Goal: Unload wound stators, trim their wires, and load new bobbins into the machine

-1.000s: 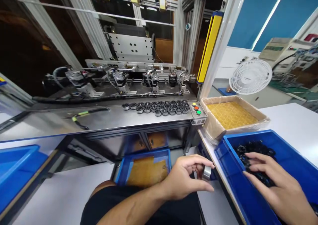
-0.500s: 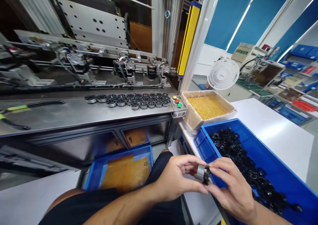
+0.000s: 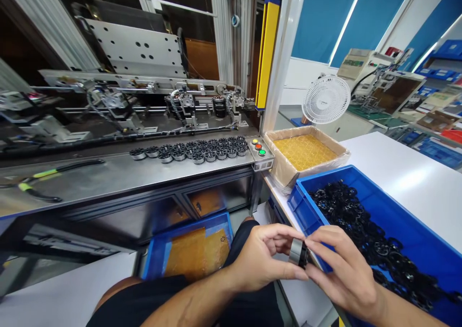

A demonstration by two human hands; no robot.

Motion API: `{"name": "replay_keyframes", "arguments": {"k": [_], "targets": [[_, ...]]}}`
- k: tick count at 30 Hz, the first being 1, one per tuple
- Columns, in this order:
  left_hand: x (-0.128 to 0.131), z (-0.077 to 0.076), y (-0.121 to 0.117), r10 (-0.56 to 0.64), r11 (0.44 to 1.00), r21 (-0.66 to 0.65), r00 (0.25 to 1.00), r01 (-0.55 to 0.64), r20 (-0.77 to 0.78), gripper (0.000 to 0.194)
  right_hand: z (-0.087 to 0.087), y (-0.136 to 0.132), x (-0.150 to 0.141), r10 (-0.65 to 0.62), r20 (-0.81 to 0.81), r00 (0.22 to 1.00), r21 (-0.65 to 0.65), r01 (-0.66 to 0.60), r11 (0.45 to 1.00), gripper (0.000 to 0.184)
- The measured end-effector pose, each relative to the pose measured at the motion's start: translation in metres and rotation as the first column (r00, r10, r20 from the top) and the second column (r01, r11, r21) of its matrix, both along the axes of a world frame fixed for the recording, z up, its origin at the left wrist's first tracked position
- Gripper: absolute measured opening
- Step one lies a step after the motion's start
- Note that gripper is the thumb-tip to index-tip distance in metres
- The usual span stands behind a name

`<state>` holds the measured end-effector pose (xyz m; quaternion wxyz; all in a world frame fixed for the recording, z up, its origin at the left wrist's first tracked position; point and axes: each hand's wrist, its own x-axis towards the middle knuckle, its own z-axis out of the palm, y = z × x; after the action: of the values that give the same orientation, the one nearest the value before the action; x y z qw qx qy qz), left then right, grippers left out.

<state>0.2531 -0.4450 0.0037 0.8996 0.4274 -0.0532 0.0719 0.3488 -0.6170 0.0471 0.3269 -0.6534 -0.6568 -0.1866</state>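
My left hand (image 3: 258,257) is closed on a short silver metal ring (image 3: 296,251), thumb below and fingertips above. My right hand (image 3: 344,267) pinches a black plastic piece (image 3: 304,257) against the ring's right face. The two parts touch; the fingers partly cover them, and I cannot tell how fully they fit together. Just right of my hands stands a blue bin (image 3: 361,173) with a heap of black plastic parts (image 3: 378,243). Similar silver-and-black rings (image 3: 198,157) lie in rows on the metal bench (image 3: 119,182).
A plastic-lined carton (image 3: 306,154) holds yellowish contents behind the bin. A button box (image 3: 260,156) sits at the bench end, below a yellow bar (image 3: 267,53). Pliers (image 3: 43,175) lie left. A low blue tray (image 3: 151,259) is beside my legs; a white fan (image 3: 327,99) stands behind.
The black piece now sits closer against the silver ring, and both hands have shifted slightly right in view. The camera view has turned a little.
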Motion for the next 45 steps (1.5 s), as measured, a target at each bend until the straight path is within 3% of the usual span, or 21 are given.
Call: {"name": "replay_keyframes", "arguments": {"k": [10, 23, 27, 31, 34, 36, 38, 39, 40, 42, 45], "targets": [[0.0, -0.003, -0.001, 0.013, 0.999, 0.038, 0.999, -0.012, -0.045, 0.054, -0.003, -0.003, 0.003, -0.009, 0.054, 0.998, -0.03, 0.011, 0.999, 0.04], [-0.001, 0.0, 0.0, -0.013, 1.0, -0.013, 1.0, 0.013, -0.004, 0.055, 0.004, -0.002, 0.002, 0.014, 0.109, 0.994, -0.038, -0.01, 0.999, 0.028], [-0.001, -0.004, 0.0, -0.043, 0.999, -0.006, 0.997, 0.043, -0.064, 0.059, 0.002, -0.004, 0.002, 0.017, 0.143, 0.99, -0.032, -0.013, 0.999, 0.026], [-0.003, -0.007, -0.001, -0.076, 0.996, 0.046, 0.99, 0.082, -0.121, 0.066, 0.0, -0.002, -0.004, 0.016, 0.192, 0.981, -0.018, -0.013, 1.0, 0.022], [-0.008, -0.004, -0.001, -0.061, 0.988, 0.136, 0.997, 0.068, -0.056, 0.055, 0.006, 0.0, -0.001, -0.008, 0.172, 0.985, -0.002, 0.009, 1.0, 0.026], [-0.011, 0.0, 0.001, -0.024, 0.967, 0.253, 1.0, 0.024, -0.001, 0.046, 0.012, -0.002, 0.017, -0.076, 0.115, 0.99, 0.029, 0.073, 0.997, 0.036], [-0.011, 0.002, 0.006, 0.045, 0.931, 0.361, 0.999, -0.051, 0.024, 0.041, 0.014, -0.009, 0.05, -0.294, 0.028, 0.955, 0.028, 0.293, 0.956, 0.039], [-0.01, 0.002, 0.01, 0.083, 0.916, 0.393, 0.996, -0.081, 0.012, 0.039, 0.011, -0.015, 0.071, -0.457, -0.016, 0.89, -0.003, 0.457, 0.89, 0.037], [-0.008, 0.001, 0.013, 0.12, 0.907, 0.408, 0.993, -0.104, -0.014, 0.037, 0.006, -0.021, 0.091, -0.621, -0.047, 0.782, -0.111, 0.614, 0.781, 0.035], [-0.004, -0.003, 0.021, 0.171, 0.903, 0.414, 0.981, -0.117, -0.095, 0.034, -0.015, -0.033, 0.129, -0.725, -0.05, 0.687, -0.266, 0.691, 0.672, 0.03], [0.002, -0.008, 0.03, 0.194, 0.901, 0.421, 0.966, -0.107, -0.17, 0.034, -0.057, -0.047, 0.162, -0.746, -0.014, 0.666, -0.501, 0.641, 0.581, 0.02]]}}
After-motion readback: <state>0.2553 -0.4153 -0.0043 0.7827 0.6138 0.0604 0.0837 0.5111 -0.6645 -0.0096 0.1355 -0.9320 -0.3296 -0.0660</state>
